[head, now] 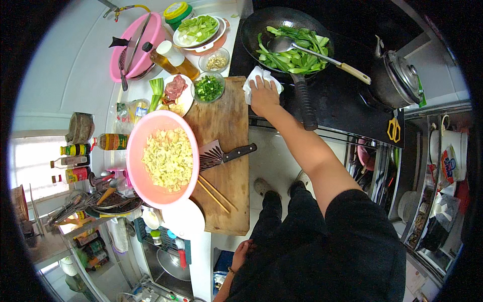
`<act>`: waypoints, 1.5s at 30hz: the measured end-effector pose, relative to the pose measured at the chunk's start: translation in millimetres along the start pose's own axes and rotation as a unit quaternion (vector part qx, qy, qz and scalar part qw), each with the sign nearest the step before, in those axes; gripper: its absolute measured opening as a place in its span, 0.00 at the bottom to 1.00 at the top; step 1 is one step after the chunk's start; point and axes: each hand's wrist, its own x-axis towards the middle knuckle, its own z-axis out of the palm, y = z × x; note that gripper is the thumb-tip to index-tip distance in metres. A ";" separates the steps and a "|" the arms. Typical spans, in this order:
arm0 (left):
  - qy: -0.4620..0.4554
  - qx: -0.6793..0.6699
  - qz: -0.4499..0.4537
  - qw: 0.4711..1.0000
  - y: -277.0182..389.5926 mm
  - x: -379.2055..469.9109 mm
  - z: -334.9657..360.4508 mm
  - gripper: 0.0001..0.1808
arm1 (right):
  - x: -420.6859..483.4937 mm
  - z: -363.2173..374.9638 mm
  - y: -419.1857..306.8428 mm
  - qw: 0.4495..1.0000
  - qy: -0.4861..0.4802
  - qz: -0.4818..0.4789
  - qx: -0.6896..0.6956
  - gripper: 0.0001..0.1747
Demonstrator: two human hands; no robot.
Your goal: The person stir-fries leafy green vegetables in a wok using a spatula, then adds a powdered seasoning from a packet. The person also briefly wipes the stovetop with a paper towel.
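My right hand [266, 94] presses a crumpled white paper towel or cloth [248, 90] onto the left front edge of the black cooktop [339, 109], fingers spread over it. Just behind is a black wok [251, 34] with leafy greens [302, 62] and a metal spatula [282, 44] resting in it. The wok's ribbed handle [305, 102] lies right of my forearm. My left hand [242, 252] hangs low beside my thigh, its fingers partly hidden; nothing in it is visible.
A wooden cutting board [226, 124] holds a cleaver [239, 153], chopsticks [217, 196] and part of a pink basin [132, 162] of yellowish chopped food. Bowls of scallions [208, 88] and minced garlic [216, 62] stand behind. A lidded pot [396, 79] and yellow-handled scissors [393, 130] are at right.
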 end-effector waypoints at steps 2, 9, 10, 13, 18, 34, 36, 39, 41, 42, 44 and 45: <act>-0.002 -0.024 -0.021 0.999 -1.6 1.1 -0.9 0.26 | -5.8 -0.2 1.4 0.998 -0.038 0.027 -0.033 0.34; -0.009 -0.020 -0.007 1.000 17.6 9.8 4.0 0.24 | -71.8 10.1 67.3 0.994 0.109 0.007 -0.028 0.29; -0.012 -0.001 0.005 1.000 18.8 11.2 4.2 0.24 | -81.0 5.7 83.1 0.992 0.128 -0.010 0.008 0.28; -0.029 0.000 0.032 0.999 24.0 11.7 8.9 0.24 | -95.4 -2.9 129.7 0.993 0.121 0.010 -0.006 0.32; -0.020 -0.032 -0.010 0.999 22.4 16.7 13.3 0.24 | -112.0 -28.0 189.6 0.988 0.011 0.135 -0.069 0.37; -0.011 -0.029 -0.035 0.999 41.4 20.0 56.0 0.24 | -132.2 -15.8 179.1 0.999 0.028 0.003 0.043 0.45; -0.012 -0.045 -0.031 0.998 27.6 25.0 50.7 0.23 | -137.9 -22.8 227.7 0.996 0.005 0.064 -0.054 0.42; -0.002 0.089 0.063 0.994 32.8 18.2 56.2 0.23 | -136.5 -40.3 268.5 0.985 0.015 0.153 -0.084 0.42; -0.003 0.136 0.096 0.986 30.5 15.7 55.9 0.23 | -129.5 -34.4 251.9 0.984 0.012 0.169 -0.055 0.42; -0.011 0.118 0.088 0.989 27.7 21.4 50.3 0.24 | -121.9 -27.1 240.5 0.985 0.024 0.169 -0.039 0.40; -0.019 0.079 0.044 0.996 27.2 25.5 46.6 0.24 | -108.6 -31.9 196.5 0.992 0.011 0.122 -0.007 0.38; -0.021 0.060 0.012 0.998 33.9 30.4 49.3 0.24 | -105.3 -43.9 169.4 0.997 -0.011 0.079 0.007 0.36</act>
